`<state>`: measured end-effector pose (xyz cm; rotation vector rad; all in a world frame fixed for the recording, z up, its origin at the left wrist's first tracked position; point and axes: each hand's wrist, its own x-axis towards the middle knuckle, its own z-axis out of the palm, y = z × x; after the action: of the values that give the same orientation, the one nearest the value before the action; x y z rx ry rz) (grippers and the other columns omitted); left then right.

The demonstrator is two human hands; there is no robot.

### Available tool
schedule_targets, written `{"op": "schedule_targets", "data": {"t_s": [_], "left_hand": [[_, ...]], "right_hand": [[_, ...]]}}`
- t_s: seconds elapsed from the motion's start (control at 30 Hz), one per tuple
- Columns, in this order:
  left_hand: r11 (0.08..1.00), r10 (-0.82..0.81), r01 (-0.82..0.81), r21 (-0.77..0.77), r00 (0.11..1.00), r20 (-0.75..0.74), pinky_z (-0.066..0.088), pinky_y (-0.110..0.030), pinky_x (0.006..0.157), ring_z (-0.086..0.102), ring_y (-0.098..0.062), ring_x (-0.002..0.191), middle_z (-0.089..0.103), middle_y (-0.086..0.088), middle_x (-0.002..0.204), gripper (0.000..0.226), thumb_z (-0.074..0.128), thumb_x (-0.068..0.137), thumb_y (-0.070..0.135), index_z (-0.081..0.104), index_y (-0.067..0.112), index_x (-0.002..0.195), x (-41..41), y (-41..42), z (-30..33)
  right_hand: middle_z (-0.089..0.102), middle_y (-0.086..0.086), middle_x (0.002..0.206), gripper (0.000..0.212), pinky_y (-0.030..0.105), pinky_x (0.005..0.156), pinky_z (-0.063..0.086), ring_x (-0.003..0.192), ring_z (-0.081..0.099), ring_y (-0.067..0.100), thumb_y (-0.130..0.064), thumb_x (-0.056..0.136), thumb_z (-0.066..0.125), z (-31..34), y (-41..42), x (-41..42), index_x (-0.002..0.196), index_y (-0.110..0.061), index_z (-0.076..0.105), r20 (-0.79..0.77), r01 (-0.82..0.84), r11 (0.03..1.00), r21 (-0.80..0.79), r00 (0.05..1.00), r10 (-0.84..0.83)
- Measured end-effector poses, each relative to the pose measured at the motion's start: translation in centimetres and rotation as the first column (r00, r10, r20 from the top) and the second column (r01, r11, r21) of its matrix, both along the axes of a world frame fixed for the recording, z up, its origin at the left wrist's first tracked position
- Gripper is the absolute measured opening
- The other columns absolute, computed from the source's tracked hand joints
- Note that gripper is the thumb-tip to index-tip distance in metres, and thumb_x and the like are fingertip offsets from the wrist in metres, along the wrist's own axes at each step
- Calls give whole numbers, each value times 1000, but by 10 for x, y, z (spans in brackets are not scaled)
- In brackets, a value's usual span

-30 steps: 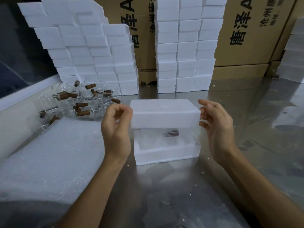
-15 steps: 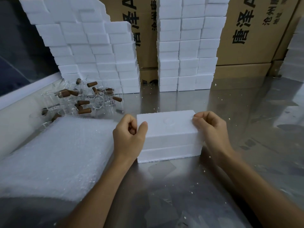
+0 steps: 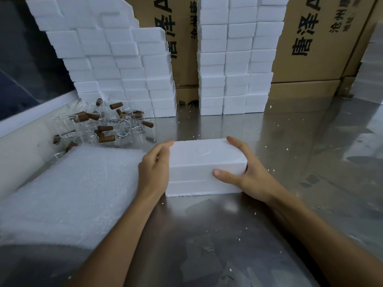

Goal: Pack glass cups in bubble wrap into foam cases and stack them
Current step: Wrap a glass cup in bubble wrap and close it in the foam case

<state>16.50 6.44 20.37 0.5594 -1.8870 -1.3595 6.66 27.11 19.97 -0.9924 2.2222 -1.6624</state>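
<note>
A closed white foam case (image 3: 204, 162) stands on the steel table (image 3: 290, 162) in the middle of the view, its lid seated on the base. My left hand (image 3: 154, 168) grips its left end, fingers over the far top edge. My right hand (image 3: 242, 172) grips the right end, thumb along the front face and fingers over the far corner. Whatever is inside the case is hidden. A pile of clear glass cups with brown cork-like handles (image 3: 103, 125) lies at the back left. A stack of bubble wrap sheets (image 3: 68, 193) lies left of the case.
Two stacks of white foam cases stand at the back, one leaning at the left (image 3: 116, 59) and one straight at the centre (image 3: 236, 59). Printed cardboard boxes (image 3: 315, 42) stand behind them. More foam pieces (image 3: 371, 65) are at the right edge. Foam crumbs dot the table.
The lid, held above the open base a second ago, came down onto it. Both hands then moved from pressing the top with curled fingers to gripping the case's ends.
</note>
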Motion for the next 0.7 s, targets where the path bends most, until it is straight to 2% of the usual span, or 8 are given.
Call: {"op": "schedule_targets", "data": {"t_s": [0.07,0.17,0.23,0.27,0.33,0.43,0.57,0.7], "left_hand": [[999,-23,23,35,1000,-10,47,-33,89,60,-3,93,67,31,89,27,48,101,24,73,31,104,1,-5,0],[991,-65,69,113,997,-38,46,-39,84,61,-16,94,70,19,88,23,51,98,31,74,34,99,3,-8,-1],[987,-108,111,113,994,-31,47,-36,84,63,-14,94,70,18,90,23,55,89,47,72,36,100,4,-8,-2],[988,-125,126,84,992,-15,48,-30,83,64,-9,95,70,19,92,27,57,84,52,70,38,102,5,-8,-3],[989,-147,146,27,989,17,46,-22,78,64,-3,94,70,16,99,30,61,77,54,66,41,104,7,-8,-4],[983,-181,181,22,983,19,47,-21,75,65,-7,96,68,11,106,29,64,76,48,63,40,104,8,-8,-4],[982,-189,189,16,982,12,48,-15,68,65,-7,96,67,12,107,30,65,74,49,61,39,102,8,-10,-4],[976,-213,214,43,977,-21,50,-21,72,66,-9,97,68,9,107,42,65,66,60,62,40,103,7,-10,-6]], "right_hand": [[50,-46,110,98,6,80,48,103,56,-13,-72,52,81,1,1,-2,136,-58,33,-20,-17,1000,7,1000,17],[48,-44,116,106,13,90,49,109,55,-11,-74,48,80,0,1,-3,138,-59,27,-52,-30,999,36,998,32],[46,-43,118,107,19,96,48,111,53,-9,-69,50,82,-1,0,-3,140,-55,26,-76,-37,998,43,996,40],[46,-42,118,105,20,97,48,112,53,-9,-65,52,84,-2,-1,-3,139,-54,27,-89,-36,998,44,995,40],[46,-38,119,97,22,95,49,111,53,-6,-58,57,86,-2,0,-4,136,-54,29,-102,-36,998,52,994,41],[49,-27,122,94,24,92,52,111,56,5,-58,55,86,-1,1,-5,132,-53,33,-104,-41,998,57,993,47],[52,-32,112,95,17,84,53,100,58,-4,-55,51,88,0,2,-8,130,-51,36,-75,-68,997,39,995,71],[55,-33,107,91,19,80,55,97,61,-3,-49,55,92,-2,2,-14,127,-54,37,-40,-89,996,30,995,90]]}}
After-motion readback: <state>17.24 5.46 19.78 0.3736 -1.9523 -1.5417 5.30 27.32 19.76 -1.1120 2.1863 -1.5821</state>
